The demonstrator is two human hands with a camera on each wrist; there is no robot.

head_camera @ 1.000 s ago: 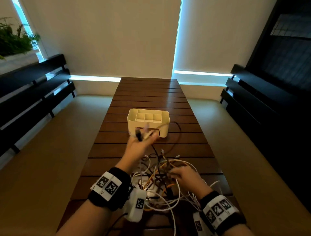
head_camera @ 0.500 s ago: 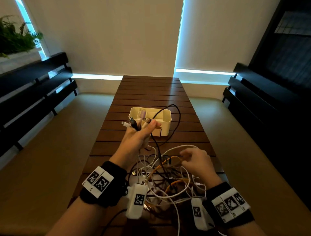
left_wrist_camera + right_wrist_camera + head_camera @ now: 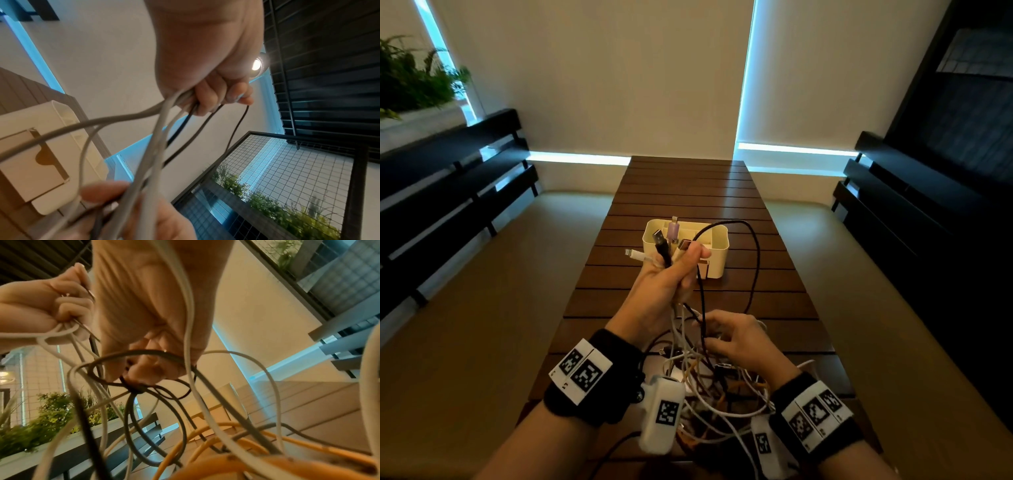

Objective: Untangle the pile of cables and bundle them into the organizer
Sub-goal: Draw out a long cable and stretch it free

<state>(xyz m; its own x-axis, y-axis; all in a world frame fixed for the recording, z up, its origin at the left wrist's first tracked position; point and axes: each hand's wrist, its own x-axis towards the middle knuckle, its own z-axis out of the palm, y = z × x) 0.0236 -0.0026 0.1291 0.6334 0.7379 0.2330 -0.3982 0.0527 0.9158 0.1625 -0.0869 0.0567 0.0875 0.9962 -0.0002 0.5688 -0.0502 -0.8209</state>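
My left hand [image 3: 681, 262] is raised in front of the cream organizer [image 3: 719, 270] and grips a bunch of cable ends. A black USB plug [image 3: 659, 240], a purple plug [image 3: 673, 230] and a white plug [image 3: 635, 255] stick out above the fist. The strands hang down to the tangled pile [image 3: 722, 390] of white, black and orange cables at the table's near end. My right hand [image 3: 714, 337] is just below the left, fingers curled round a black cable [image 3: 135, 390] at a knot. In the left wrist view my left hand's fingers [image 3: 205, 100] clamp white and black strands.
The organizer stands mid-table on the slatted wooden table [image 3: 688, 185]. A black cable loop [image 3: 755, 260] arcs over its right side. Dark benches [image 3: 448, 192] line both sides, and a planter [image 3: 410, 85] is at far left. Orange cables [image 3: 257, 459] lie under my right wrist.
My left hand has lifted the cable ends higher in front of the organizer. My right hand left the pile, rose and moved left to the strands hanging under the left hand.
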